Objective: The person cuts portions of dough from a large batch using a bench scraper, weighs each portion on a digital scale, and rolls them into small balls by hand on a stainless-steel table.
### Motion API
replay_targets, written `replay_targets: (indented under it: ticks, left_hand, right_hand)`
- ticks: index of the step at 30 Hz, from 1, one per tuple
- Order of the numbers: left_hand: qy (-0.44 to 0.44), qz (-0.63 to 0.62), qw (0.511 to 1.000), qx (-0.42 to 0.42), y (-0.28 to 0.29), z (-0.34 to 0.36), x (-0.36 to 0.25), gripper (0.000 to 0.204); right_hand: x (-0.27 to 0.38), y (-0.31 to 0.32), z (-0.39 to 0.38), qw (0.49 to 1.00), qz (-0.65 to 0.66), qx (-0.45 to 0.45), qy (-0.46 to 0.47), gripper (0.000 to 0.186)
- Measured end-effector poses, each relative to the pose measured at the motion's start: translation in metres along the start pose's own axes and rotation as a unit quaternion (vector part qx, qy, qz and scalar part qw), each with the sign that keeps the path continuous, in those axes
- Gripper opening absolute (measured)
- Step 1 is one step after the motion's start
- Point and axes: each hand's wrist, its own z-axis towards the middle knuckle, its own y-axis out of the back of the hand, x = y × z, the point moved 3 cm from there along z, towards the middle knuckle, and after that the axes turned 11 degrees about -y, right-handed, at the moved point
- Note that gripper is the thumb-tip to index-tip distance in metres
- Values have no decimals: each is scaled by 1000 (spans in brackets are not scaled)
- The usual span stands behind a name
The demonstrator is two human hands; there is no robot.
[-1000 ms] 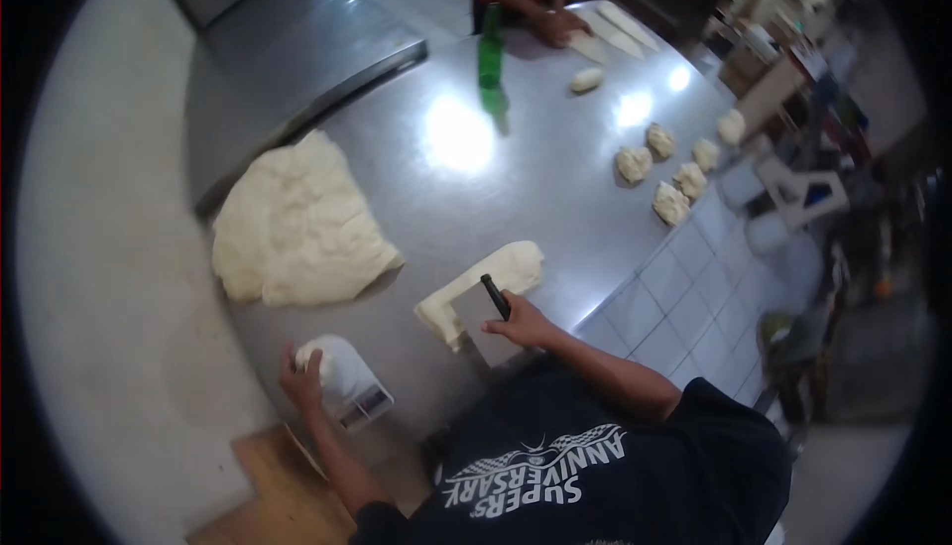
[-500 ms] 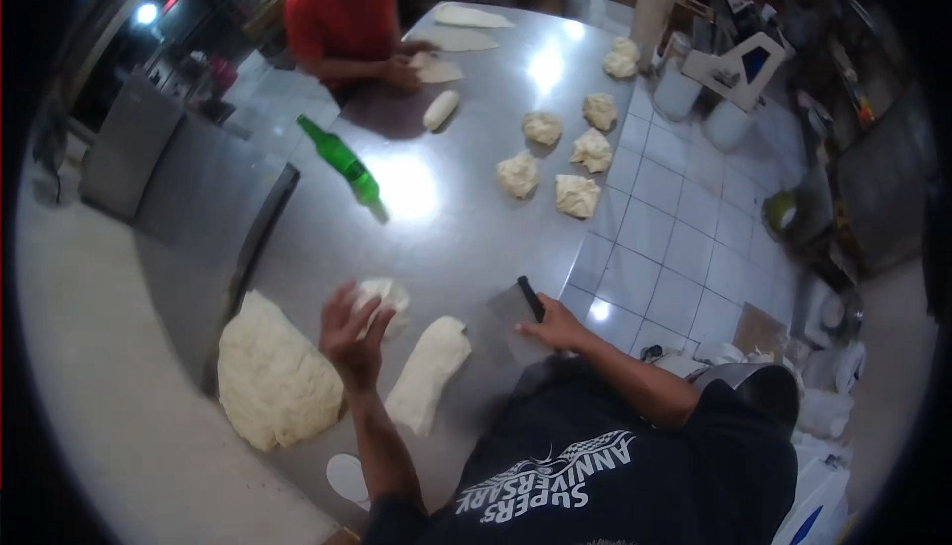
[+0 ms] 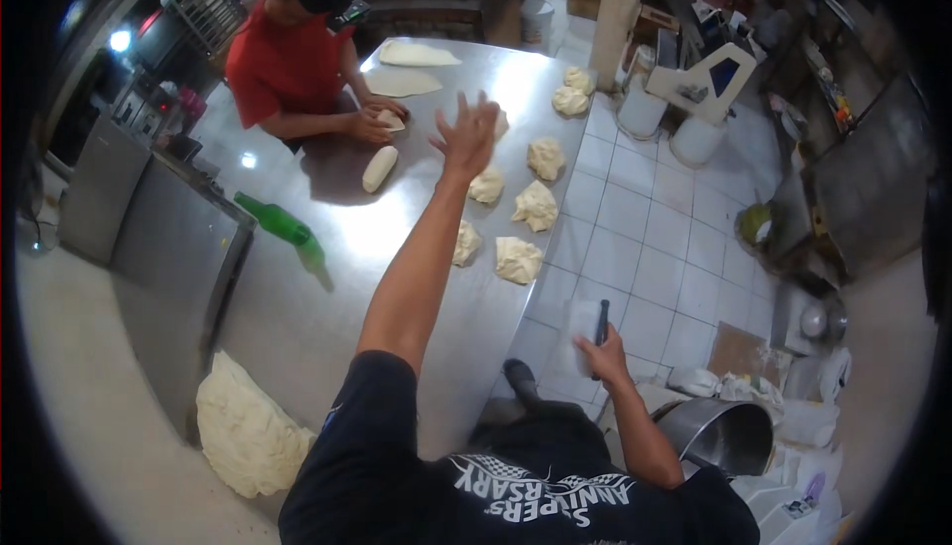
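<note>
My left hand (image 3: 468, 136) is stretched far out over the steel table (image 3: 397, 238), fingers spread and holding nothing. It hovers just above several rough dough pieces (image 3: 535, 205) lined up along the table's right edge. My right hand (image 3: 607, 359) is low beside my body, off the table and over the tiled floor, shut on a dough scraper (image 3: 593, 332) with a black handle and a pale blade. A big mass of dough (image 3: 243, 431) lies at the near left corner. A green bottle (image 3: 288, 228) lies on its side mid-table.
Across the table a person in a red shirt (image 3: 283, 64) rolls a dough log (image 3: 380, 168), with flat dough sheets (image 3: 402, 81) beside them. White buckets (image 3: 645, 109) stand on the floor at the right. A metal bowl (image 3: 724, 436) sits by my right elbow.
My left hand has gone from the dough near the front edge to a far reach over the pieces. My right hand with the scraper has left the table edge. The view has swung.
</note>
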Motion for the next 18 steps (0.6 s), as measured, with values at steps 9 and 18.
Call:
replay_targets:
  ticks: [9, 18]
  left_hand:
    - [88, 66, 990, 85, 49, -296, -36, 55]
    - [385, 358, 850, 13, 293, -560, -108, 75]
  right_hand:
    - [-4, -55, 11, 989, -93, 113, -18, 55]
    - [11, -222, -49, 883, -214, 404, 111, 50]
